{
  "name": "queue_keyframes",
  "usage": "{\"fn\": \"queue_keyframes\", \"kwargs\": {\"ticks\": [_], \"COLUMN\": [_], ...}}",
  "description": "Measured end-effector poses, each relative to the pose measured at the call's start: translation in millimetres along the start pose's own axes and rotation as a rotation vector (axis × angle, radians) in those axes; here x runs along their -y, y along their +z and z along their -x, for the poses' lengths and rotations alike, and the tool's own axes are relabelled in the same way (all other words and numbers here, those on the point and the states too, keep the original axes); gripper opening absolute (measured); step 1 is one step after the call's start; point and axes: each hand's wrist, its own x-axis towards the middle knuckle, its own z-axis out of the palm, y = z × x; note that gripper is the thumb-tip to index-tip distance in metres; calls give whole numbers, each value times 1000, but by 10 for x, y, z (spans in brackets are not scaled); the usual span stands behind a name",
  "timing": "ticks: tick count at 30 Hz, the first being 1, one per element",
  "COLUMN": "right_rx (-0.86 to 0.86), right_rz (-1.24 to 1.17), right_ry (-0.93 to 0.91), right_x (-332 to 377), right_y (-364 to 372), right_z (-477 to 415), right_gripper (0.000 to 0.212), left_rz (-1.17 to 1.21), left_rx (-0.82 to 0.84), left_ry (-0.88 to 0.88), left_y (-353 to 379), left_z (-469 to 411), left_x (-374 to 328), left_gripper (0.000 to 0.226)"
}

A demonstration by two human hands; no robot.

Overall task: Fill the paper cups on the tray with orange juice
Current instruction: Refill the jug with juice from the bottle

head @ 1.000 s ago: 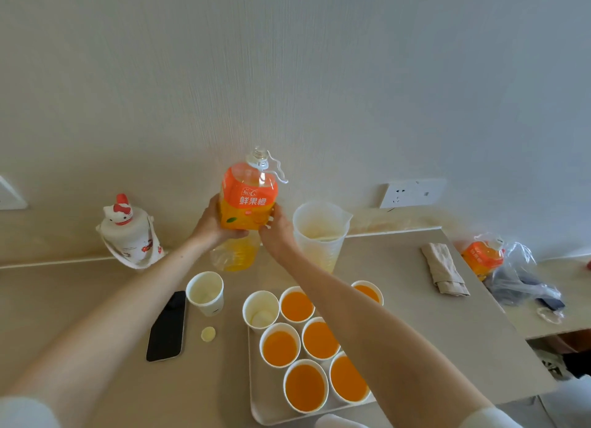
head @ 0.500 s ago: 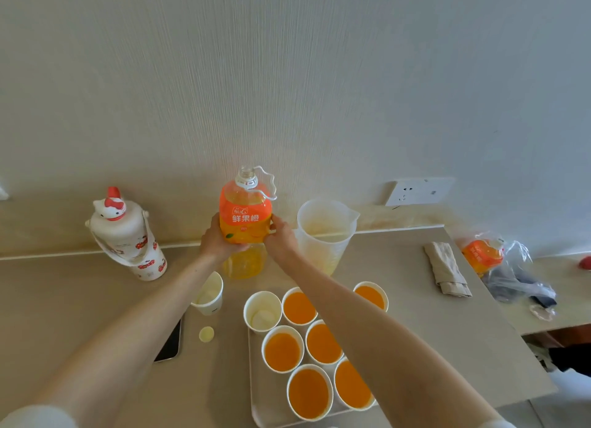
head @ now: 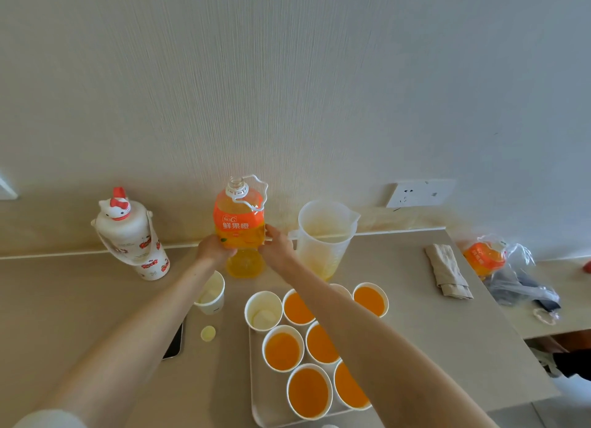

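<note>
A large orange juice bottle (head: 239, 223) stands upright on the counter near the wall, its cap off. My left hand (head: 213, 250) grips its lower left side and my right hand (head: 277, 246) grips its lower right side. A pale tray (head: 257, 392) in front holds several paper cups filled with orange juice (head: 282, 347). One white cup (head: 263, 310) at the tray's far left corner holds no juice. My right forearm hides part of the cups.
A loose paper cup (head: 211, 295), a small yellow cap (head: 208, 333) and a black phone (head: 174, 346) lie left of the tray. A translucent pitcher (head: 323, 235) stands right of the bottle, a cat-topped flask (head: 129, 235) at left, a folded cloth (head: 447, 271) and bagged bottle (head: 489, 258) at right.
Both hands have brought the bottle down from a raised position to stand on the counter near the wall. The view has shifted a little.
</note>
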Motion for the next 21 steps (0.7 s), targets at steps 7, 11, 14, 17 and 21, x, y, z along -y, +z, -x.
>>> {"fn": "queue_keyframes", "kwargs": {"ticks": [7,11,14,17,21], "right_rx": [-24,-40,-48,-15,-81], "right_rz": [58,28,53,109,81], "right_ry": [32,48,99,223,332], "right_x": [-124,-218,-266,-333,-582], "right_y": [-279,-453,-606,-875,-1239], "right_z": [113,251,277,259,247], "right_gripper": [56,31,22,23,9], "left_rz": [230,129,103,-1,4], "left_rx": [162,281,231,173,138], "left_ry": [-247,-169,-14,150,172], "left_y": [-47,163,361,486,563], "left_z": [203,343,389,390,303], "left_x": [-225,-488,-734,-896,-956], "left_gripper": [18,10,17,20,58]}}
